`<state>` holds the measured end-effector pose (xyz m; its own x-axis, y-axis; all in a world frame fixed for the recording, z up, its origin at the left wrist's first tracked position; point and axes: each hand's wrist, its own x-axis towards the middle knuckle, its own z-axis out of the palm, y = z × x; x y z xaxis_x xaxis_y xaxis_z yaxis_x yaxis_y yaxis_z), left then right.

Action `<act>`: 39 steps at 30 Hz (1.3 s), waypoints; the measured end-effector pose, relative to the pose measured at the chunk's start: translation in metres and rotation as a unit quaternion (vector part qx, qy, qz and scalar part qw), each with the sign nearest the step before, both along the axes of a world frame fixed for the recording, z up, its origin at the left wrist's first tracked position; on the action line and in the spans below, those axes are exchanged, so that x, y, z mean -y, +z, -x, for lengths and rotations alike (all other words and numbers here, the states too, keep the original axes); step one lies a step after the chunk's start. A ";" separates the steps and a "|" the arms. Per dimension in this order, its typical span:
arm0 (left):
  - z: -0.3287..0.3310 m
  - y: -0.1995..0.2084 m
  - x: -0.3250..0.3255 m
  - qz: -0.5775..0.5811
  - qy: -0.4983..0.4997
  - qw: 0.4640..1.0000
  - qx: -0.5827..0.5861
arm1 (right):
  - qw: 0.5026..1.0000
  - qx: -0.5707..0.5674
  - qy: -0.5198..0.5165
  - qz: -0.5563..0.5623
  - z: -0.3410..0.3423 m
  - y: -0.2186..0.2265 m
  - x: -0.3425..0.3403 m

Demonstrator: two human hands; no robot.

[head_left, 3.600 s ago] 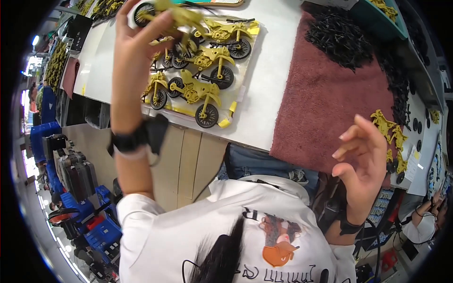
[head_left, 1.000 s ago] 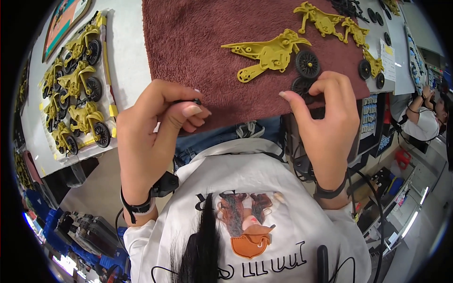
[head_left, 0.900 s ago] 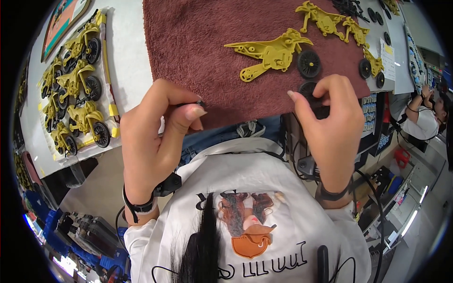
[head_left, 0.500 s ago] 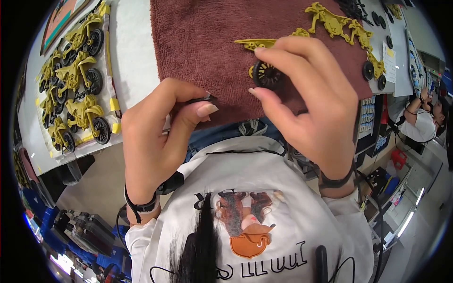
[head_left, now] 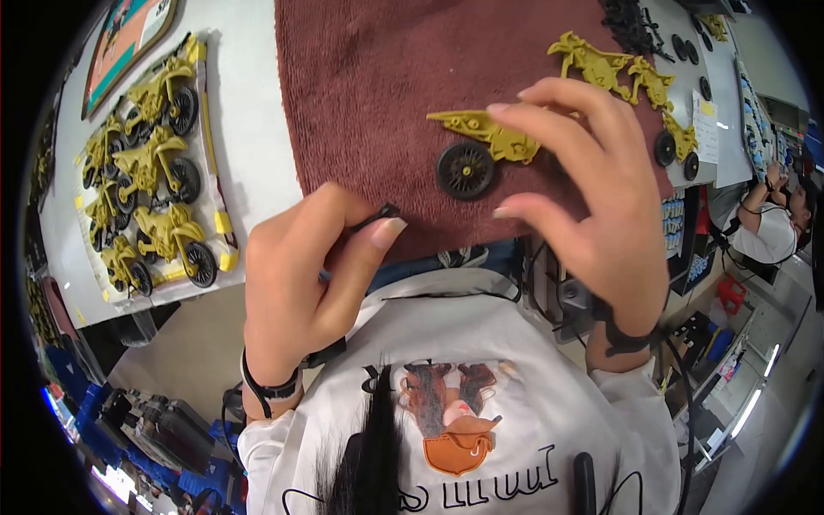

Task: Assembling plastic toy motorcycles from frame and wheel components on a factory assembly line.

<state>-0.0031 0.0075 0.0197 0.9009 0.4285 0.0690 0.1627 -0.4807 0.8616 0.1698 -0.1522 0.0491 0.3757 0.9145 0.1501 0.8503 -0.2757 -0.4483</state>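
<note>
My left hand [head_left: 313,266] is closed, pinching a small black plastic part [head_left: 387,211] between thumb and fingers; most of that part is hidden. Spread fingers and a lifted thumb show on my right hand [head_left: 605,193], which hovers over a yellow toy motorcycle body [head_left: 487,129] lying on the brown towel [head_left: 369,77]. A black spoked wheel [head_left: 465,170] with a yellow hub lies flat against this body's near side. The body's right end passes behind my right fingers.
Several assembled yellow toy motorcycles [head_left: 159,167] rest on a tray at the left. Loose yellow bodies [head_left: 592,64], black parts [head_left: 635,26] and black wheels [head_left: 664,148] lie at the far right. Another person [head_left: 764,223] sits at the right edge.
My right hand has let go of the wheel and moved slightly right and down. The motorcycle body and wheel now lie in fuller view. My left hand still pinches the black part.
</note>
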 end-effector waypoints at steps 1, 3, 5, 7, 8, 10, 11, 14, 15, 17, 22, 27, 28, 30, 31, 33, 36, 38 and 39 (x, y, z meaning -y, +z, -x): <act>0.000 0.001 -0.001 0.000 -0.002 1.000 -0.002 | 1.000 0.015 -0.010 0.020 -0.006 -0.001 0.003; -0.002 0.000 0.000 -0.014 -0.011 1.000 0.009 | 0.999 0.029 -0.020 0.030 -0.011 -0.017 0.001; -0.006 0.001 0.004 -0.013 -0.011 1.000 -0.014 | 0.999 0.032 -0.029 0.013 -0.004 -0.021 -0.004; -0.010 0.003 0.005 -0.027 -0.024 0.999 0.003 | 1.000 0.019 -0.022 0.012 -0.001 -0.022 -0.008; -0.011 0.004 0.006 -0.029 -0.025 0.999 -0.001 | 1.000 -0.006 -0.023 -0.005 0.003 -0.020 -0.008; -0.010 0.003 0.005 -0.033 -0.020 0.999 -0.006 | 0.999 -0.050 -0.006 -0.013 -0.002 -0.012 -0.009; -0.009 0.003 0.003 -0.032 -0.018 0.999 -0.004 | 0.998 -0.065 0.009 -0.003 -0.014 0.001 -0.005; -0.012 0.007 0.006 -0.029 -0.021 0.999 0.002 | 0.992 -0.018 -0.119 -0.037 -0.087 0.034 0.017; -0.013 0.007 0.008 -0.014 -0.029 0.999 0.001 | 0.986 0.034 -0.161 -0.009 -0.122 0.030 0.027; -0.021 0.006 0.011 -0.003 -0.041 0.999 0.008 | 0.982 0.015 -0.169 0.087 -0.164 0.013 0.030; -0.024 0.005 0.015 -0.027 -0.087 0.996 0.022 | 0.981 0.084 -0.131 0.112 -0.169 -0.019 -0.003; -0.018 0.005 0.015 -0.038 -0.071 0.996 0.024 | 0.981 0.109 -0.114 0.109 -0.167 -0.014 -0.005; -0.016 0.005 0.015 -0.036 -0.074 0.996 0.021 | 0.984 0.106 -0.103 0.095 -0.166 -0.013 -0.003; -0.015 0.005 0.014 -0.036 -0.075 0.996 0.018 | 0.987 0.103 -0.092 0.077 -0.168 -0.009 -0.003; -0.016 0.004 0.014 -0.039 -0.084 0.995 0.024 | 0.991 0.055 -0.093 0.074 -0.170 -0.005 -0.005; -0.017 0.003 0.014 -0.044 -0.092 0.994 0.028 | 0.993 0.005 -0.092 0.069 -0.163 0.015 -0.019; -0.020 0.004 0.015 -0.034 -0.102 0.994 0.029 | 0.979 -0.176 -0.032 0.094 -0.125 0.052 -0.084; -0.028 0.009 0.021 -0.035 -0.126 0.990 0.059 | 0.973 -0.222 0.015 0.069 -0.131 0.049 -0.094; -0.025 0.010 0.020 -0.037 -0.124 0.990 0.056 | 0.992 -0.118 0.035 0.009 -0.131 0.040 -0.103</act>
